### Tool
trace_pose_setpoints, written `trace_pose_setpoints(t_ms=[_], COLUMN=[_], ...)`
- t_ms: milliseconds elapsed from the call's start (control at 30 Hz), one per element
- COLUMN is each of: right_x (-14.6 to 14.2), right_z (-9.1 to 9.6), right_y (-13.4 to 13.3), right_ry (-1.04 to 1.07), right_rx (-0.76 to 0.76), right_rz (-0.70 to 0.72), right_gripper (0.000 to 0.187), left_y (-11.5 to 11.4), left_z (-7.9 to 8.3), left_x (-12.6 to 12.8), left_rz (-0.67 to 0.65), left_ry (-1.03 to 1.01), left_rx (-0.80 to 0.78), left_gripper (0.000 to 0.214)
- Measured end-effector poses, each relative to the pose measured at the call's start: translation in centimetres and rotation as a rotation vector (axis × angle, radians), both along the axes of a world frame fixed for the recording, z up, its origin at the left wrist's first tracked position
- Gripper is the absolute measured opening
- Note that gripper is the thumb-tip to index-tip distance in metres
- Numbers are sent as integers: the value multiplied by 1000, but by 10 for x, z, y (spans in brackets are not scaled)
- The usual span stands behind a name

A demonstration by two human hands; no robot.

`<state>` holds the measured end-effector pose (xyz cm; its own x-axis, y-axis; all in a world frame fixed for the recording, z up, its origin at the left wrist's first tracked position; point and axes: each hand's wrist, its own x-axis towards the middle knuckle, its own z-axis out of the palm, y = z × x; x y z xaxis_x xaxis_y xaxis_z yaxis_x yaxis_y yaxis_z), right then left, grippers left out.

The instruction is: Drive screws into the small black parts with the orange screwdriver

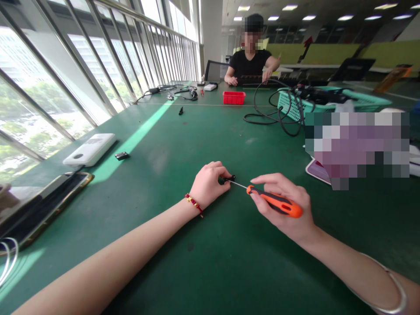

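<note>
One long green table (210, 262), running away from the viewer, beside one metal railing (131, 14) on the left. One other person (251, 63) at the far end, in black T-shirt and dark cap. One pale green basket (374, 104), far right, heaped with black cables (320, 94) too tangled to count, some looping out in front. Nearer on the right, a pixelated patch (361, 140) hiding most things behind it. On the left, one dark flat case (49, 214) with gold edging and, just beyond, one white box (93, 148). Two bare hands mid-table: left hand (211, 183) pinching with thumb and fingers, right hand (292, 191) curled around a handle, forefinger stretched forward. One red tray (234, 100), farther off. One orange-and-black screwdriver (278, 203) in the right hand, pointing left, shaft reaching the left fingertips. Two small black pieces (122, 155) loose on the table, one near the white box, one farther back. One small black part (232, 178) in the left pinch, partly covered by fingers; exact contact with the screwdriver tip impossible to tell.
</note>
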<state>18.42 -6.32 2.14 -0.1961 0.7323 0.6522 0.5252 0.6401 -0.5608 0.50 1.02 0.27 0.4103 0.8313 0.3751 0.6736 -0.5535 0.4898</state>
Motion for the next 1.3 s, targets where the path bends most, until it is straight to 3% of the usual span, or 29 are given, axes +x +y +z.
trace_pose_setpoints(t_ms=[67, 200, 267, 333, 433, 500, 700, 800, 933, 1000, 1167, 1233, 1300], right_x=[-1, 1, 3, 4, 5, 4, 3, 4, 4, 4, 4, 4, 4], right_z=[-1, -3, -3, 0, 3, 2, -4, -2, 2, 2, -4, -3, 0], right_y=[1, 6, 8, 6, 2, 0, 7, 5, 0, 0, 8, 8, 5], right_ry=[26, 159, 143, 98, 19, 7, 149, 64, -66, -29, 103, 52, -24], right_rx=[39, 132, 143, 118, 48, 48, 137, 88, 86, 98, 171, 177, 162], right_rz=[-5, -23, -21, -23, -39, -48, -10, -24, -15, -33, 18, 24, 21], right_gripper=[24, 60, 68, 64, 29, 19, 67, 60, 23, 28, 72, 74, 63], left_y=[0, 0, 0, 1, 1, 1, 0, 0, 0, 0, 0, 0, 0], left_z=[0, -1, -1, -2, -2, -2, 0, 0, 0, 0, 0, -1, -1], left_x=[0, 0, 0, -1, -1, 0, 0, 0, 0, 0, 0, 0, 0], left_rz=[1, 7, 4, 4, 5, 6, 6, 9, 3, 5, 10, 8, 7], left_ry=[4, 11, 10, 13, 17, 17, 12, 10, 8, 8, 7, 8, 12], left_rx=[-1, -1, 0, 0, 1, 0, -8, -9, -7, -10, -10, -11, -12], left_gripper=[11, 11, 11, 12, 12, 11, 12, 12, 12, 11, 11, 12, 11])
